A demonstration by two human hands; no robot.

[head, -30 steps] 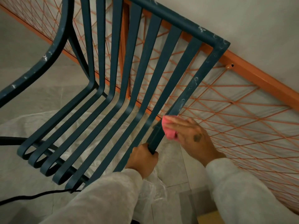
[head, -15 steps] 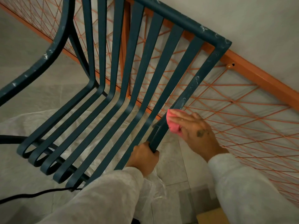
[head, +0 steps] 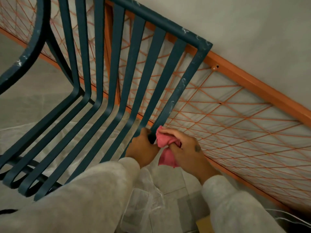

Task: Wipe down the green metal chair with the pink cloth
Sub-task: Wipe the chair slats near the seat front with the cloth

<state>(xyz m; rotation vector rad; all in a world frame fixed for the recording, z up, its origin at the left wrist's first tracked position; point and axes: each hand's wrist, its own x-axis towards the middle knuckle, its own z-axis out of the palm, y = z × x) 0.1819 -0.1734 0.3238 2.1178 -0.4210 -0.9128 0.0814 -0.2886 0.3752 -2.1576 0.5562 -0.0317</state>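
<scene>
The dark green metal chair [head: 116, 78] fills the left and middle, its slats running from the backrest down into the seat. White smears dot its right frame bar [head: 183, 81]. My left hand [head: 143, 148] grips the lower end of that bar. My right hand [head: 186, 152] holds the bunched pink cloth [head: 165, 148] right beside the bar's end, touching my left hand. Part of the cloth hangs below my fingers.
An orange frame [head: 252, 83] strung with orange cords leans along the wall behind the chair. Thin white sheeting [head: 144, 190] lies over the tiled floor under the chair. A black cable [head: 6, 211] shows at the left edge.
My right hand has slid the pink cloth down the right frame bar to its lower end, next to my left hand. The left hand keeps its grip.
</scene>
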